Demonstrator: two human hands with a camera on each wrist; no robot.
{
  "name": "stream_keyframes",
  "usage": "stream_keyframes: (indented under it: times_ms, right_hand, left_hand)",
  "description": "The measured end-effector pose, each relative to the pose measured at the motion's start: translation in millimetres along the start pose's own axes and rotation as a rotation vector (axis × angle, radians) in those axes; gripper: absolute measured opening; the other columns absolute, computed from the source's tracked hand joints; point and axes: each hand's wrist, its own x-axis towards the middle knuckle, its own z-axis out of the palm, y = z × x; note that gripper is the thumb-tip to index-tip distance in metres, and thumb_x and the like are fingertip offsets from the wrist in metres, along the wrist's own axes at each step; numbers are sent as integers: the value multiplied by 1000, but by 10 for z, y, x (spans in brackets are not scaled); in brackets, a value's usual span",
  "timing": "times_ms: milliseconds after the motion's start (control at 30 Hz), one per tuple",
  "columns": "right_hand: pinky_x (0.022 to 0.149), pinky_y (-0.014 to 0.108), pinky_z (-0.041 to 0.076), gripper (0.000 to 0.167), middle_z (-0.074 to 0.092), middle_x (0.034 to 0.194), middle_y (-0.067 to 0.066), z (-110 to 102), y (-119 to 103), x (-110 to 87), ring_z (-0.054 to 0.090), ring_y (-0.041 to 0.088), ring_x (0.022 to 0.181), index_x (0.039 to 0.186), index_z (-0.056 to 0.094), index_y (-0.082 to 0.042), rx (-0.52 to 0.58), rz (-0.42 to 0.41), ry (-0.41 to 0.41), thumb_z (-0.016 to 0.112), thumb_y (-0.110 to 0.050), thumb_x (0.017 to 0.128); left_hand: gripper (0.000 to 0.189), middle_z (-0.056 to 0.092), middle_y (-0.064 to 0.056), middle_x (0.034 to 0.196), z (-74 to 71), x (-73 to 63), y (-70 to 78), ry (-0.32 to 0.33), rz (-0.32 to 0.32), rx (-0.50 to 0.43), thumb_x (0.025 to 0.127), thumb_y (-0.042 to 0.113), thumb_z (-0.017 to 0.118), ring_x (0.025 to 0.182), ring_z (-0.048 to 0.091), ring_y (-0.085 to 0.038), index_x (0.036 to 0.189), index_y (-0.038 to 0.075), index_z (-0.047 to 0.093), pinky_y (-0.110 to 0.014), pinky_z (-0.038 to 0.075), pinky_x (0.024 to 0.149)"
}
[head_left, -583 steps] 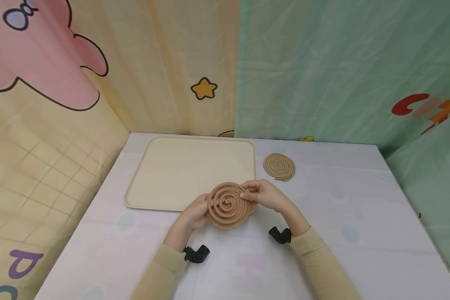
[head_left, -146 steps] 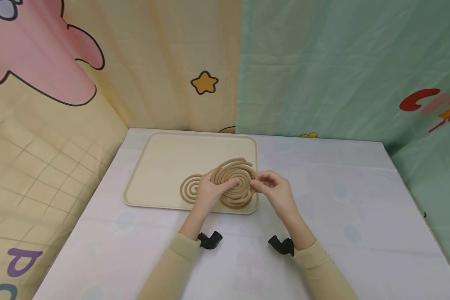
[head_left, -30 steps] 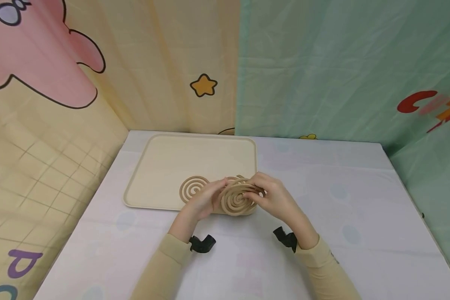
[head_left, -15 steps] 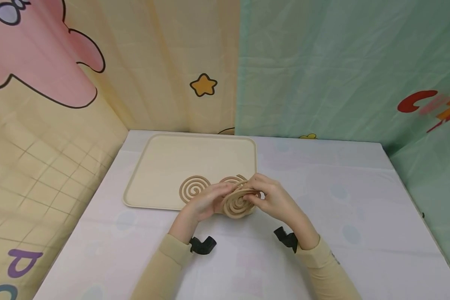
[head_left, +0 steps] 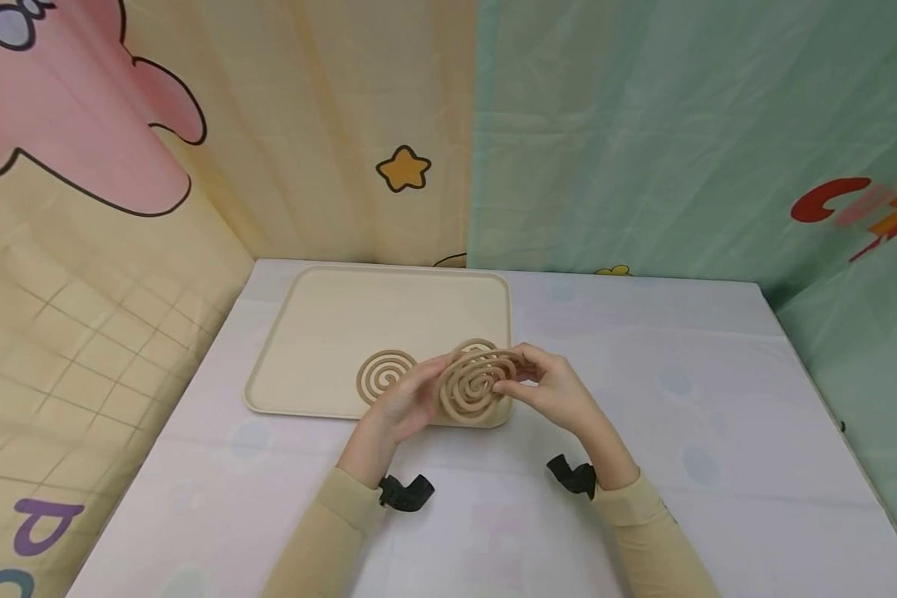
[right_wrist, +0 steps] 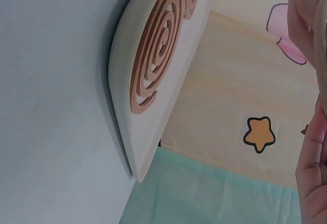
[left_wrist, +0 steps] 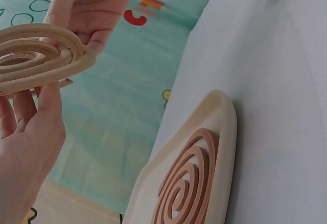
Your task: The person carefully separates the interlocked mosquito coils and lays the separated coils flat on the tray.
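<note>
Both hands hold tan mosquito coils (head_left: 467, 392) over the front right part of a cream tray. The left hand (head_left: 407, 404) grips their left side; in the left wrist view its fingers reach up beneath them. At their right edge the right hand (head_left: 556, 394) pinches with thumb and fingers. The held rings overlap at differing tilts, with a thin edge below the upper coil. One single mosquito coil (head_left: 377, 364) lies flat on the tray, left of the left hand. Another mosquito coil (right_wrist: 162, 42) lies near the tray's corner, largely hidden behind the held ones in the head view.
The cream tray (head_left: 359, 311) has a low raised rim and sits on a white-covered table (head_left: 643, 399). Printed curtains (head_left: 613, 141) hang close behind the table and at its sides. A black wrist camera (head_left: 407, 494) sticks out from each cuff.
A coil that lay on the table right of the tray is gone from there; single coils now lie on the tray. Within the last second, the held coils tilted, their rings spreading apart.
</note>
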Motion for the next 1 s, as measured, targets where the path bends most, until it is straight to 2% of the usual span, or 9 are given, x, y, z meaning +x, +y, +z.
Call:
stream_keyframes:
  times_ms: [100, 233, 500, 633, 733, 800, 900, 1000]
  right_hand:
    - [79, 27, 56, 37, 65, 109, 13, 2, 25, 8, 65, 16, 92, 120, 64, -4, 63, 47, -4, 76, -10, 85]
    - [77, 22, 55, 35, 65, 105, 14, 23, 68, 19, 64, 11, 89, 118, 64, 1, 117, 58, 8, 75, -5, 86]
    - [76, 20, 53, 21, 66, 94, 14, 67, 102, 32, 61, 6, 84, 104, 69, 3, 66, -11, 48, 74, -3, 84]
    - [76, 24, 55, 14, 69, 89, 9, 70, 79, 25, 62, 6, 81, 97, 72, -1, -7, -74, 30, 75, -2, 83]
    - [77, 26, 56, 10, 70, 88, 7, 70, 64, 25, 62, 6, 82, 93, 72, -3, -50, -136, 10, 75, -3, 83]
    - [76, 25, 56, 10, 70, 87, 6, 68, 53, 26, 62, 6, 81, 92, 73, -5, -66, -157, 4, 75, -3, 83]
    - [75, 24, 55, 10, 70, 87, 4, 65, 46, 28, 61, 5, 81, 93, 73, -6, -85, -168, 4, 76, -3, 83]
    - [75, 25, 55, 10, 69, 86, 5, 66, 41, 27, 60, 6, 80, 92, 72, -5, -89, -158, 3, 75, -3, 83]
  left_hand:
    - [22, 58, 9, 118, -9, 2, -20, 15, 1, 2, 99, 35, 53, 116, 53, -7, 115, 21, 58, -27, 40, 104]
    - [28, 55, 9, 121, -25, 7, -55, 35, 2, 0, 99, 38, 50, 119, 50, -10, 120, 20, 53, -37, 33, 108]
    - [32, 53, 6, 118, -20, 20, -63, 48, -40, -19, 104, 37, 26, 116, 51, -11, 121, 18, 46, -39, 38, 103]
    - [31, 51, 4, 119, -37, 28, -62, 28, -83, -21, 106, 32, 22, 113, 51, -11, 121, 20, 46, -35, 42, 98]
    - [30, 47, 4, 123, -53, 25, -71, -25, -102, -8, 105, 22, 25, 111, 51, -9, 130, 19, 40, -31, 43, 96]
    - [36, 45, 4, 127, -61, 19, -75, -62, -107, 12, 105, 22, 27, 112, 52, -8, 140, 16, 32, -29, 44, 96]
    - [50, 44, 3, 133, -63, 20, -77, -90, -96, 45, 105, 27, 36, 114, 54, -8, 150, 7, 25, -29, 45, 97]
    - [64, 40, 1, 139, -58, 19, -70, -85, -78, 65, 104, 35, 45, 117, 53, -8, 153, -1, 22, -29, 45, 99]
